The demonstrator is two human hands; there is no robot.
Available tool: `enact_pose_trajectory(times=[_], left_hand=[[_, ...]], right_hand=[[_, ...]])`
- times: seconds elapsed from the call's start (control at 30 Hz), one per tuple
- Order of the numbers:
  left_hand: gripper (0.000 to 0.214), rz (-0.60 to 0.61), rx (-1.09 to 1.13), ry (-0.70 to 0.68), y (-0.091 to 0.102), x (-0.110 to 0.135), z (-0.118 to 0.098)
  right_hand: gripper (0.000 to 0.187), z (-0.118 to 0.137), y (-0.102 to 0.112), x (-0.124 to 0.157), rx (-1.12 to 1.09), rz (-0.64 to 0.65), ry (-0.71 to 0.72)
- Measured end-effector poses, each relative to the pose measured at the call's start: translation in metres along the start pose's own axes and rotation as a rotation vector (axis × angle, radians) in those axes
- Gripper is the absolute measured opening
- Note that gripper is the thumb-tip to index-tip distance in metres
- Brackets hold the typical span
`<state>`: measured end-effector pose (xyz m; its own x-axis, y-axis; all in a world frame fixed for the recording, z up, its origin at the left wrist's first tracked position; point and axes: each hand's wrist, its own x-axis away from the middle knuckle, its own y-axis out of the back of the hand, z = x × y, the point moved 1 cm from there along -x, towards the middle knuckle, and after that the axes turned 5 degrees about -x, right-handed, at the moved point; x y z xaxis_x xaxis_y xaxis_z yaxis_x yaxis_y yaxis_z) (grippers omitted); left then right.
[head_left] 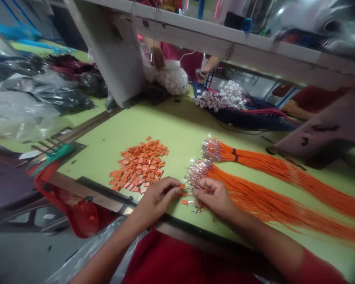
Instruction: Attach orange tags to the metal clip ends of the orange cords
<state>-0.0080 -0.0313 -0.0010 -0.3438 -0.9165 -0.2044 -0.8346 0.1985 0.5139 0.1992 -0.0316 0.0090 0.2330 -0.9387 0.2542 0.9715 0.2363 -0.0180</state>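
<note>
My left hand [159,197] pinches a small orange plastic connector housing [182,187] between thumb and fingertips. Just to its right, my right hand [216,195] is closed on an orange wire near its metal terminal end. The two sets of fingertips are a short gap apart. Under and behind my right hand spreads a loose bundle of orange wires [242,183], their silvery terminals [195,169] pointing left. One orange housing [184,202] lies on the table below my fingers, at a terminal's tip. A pile of orange housings [142,163] lies left of my hands.
A second orange wire bundle [263,159], tied with dark bands, lies behind. Dark wires with white connectors [221,98] sit farther back, near another person's hand [207,68]. A shelf [195,27] spans overhead. Plastic bags [26,106] and a red-and-green holder [53,165] are at left.
</note>
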Motion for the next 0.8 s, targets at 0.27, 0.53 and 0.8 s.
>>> enact_pose_trajectory(times=[0.27,0.53,0.8], left_hand=[[0.018,0.055,0.284,0.12,-0.01,0.013,0.003],[0.018,0.04,0.36,0.156,-0.011,0.016,0.003],[0.015,-0.022,0.246,0.064,-0.019,0.017,-0.002]], right_hand=[[0.027,0.009,-0.001,0.004,0.052,0.056,-0.018],[0.022,0.01,-0.002,0.006,0.113,0.086,-0.031],[0.023,0.01,0.0,0.005,0.128,0.133,0.033]])
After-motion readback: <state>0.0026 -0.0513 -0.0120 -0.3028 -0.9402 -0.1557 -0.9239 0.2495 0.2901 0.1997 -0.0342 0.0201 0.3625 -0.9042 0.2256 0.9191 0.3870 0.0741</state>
